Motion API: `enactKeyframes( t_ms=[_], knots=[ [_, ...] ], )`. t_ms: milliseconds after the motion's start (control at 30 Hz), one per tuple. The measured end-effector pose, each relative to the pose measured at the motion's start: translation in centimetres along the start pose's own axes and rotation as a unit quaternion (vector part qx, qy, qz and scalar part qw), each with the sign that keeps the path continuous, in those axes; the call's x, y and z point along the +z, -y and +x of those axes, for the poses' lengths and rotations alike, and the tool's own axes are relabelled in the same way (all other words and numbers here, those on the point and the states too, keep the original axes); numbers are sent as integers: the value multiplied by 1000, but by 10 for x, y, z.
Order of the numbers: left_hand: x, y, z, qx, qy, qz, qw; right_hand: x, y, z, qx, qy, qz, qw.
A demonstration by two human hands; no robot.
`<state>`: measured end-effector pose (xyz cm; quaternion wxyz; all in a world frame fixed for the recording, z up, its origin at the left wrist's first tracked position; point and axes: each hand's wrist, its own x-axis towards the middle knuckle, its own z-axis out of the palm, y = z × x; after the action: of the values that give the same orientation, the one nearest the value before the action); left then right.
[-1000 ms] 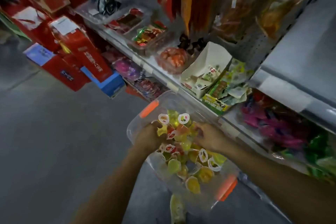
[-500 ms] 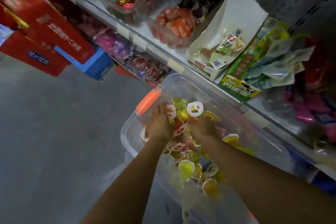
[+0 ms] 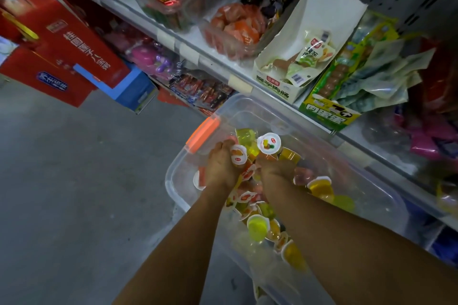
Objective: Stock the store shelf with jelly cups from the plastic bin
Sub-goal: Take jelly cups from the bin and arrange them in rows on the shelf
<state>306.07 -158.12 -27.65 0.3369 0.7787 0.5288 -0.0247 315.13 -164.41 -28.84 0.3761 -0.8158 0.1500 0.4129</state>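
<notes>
A: What am I looking at, biggest first?

B: Beyond my hands runs the grey metal store shelf (image 3: 223, 67), crowded with packets. Under them sits the clear rectangular plastic bin (image 3: 366, 181) with an orange latch (image 3: 203, 134) just left of my left hand (image 3: 220, 168).

A: And the hands?

B: Both are plunged into the small, glossy, foil-lidded jelly cups (image 3: 269, 142) heaped in the bin. My left hand is curled round a white-lidded cup (image 3: 238, 154). My right hand (image 3: 273, 168) is knuckle-deep; I cannot tell whether it grips anything.

A: Risks?

B: I'd judge the cups slick and rounded, so an overfull scoop could spill onto the floor. The thin lids might puncture if squeezed.
</notes>
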Motion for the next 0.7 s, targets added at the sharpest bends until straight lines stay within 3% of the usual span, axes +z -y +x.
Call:
enactKeyframes(
  t_ms=[133, 300, 433, 700],
  knots=[
    [-1, -2, -9, 7, -13, -44, 999, -13, -6, -8, -23, -26, -13, 999],
    [-12, -15, -31, 21, -45, -43, 998, -45, -13, -28, -55, 37, 22, 998],
    [-27, -43, -72, 38, -54, -54, 996, -94, -15, -52, -123, 101, 38, 987],
    [-33, -124, -192, 74, -74, -172, 979, -246, -33, -118, -302, 109, 50, 946]
  ],
)
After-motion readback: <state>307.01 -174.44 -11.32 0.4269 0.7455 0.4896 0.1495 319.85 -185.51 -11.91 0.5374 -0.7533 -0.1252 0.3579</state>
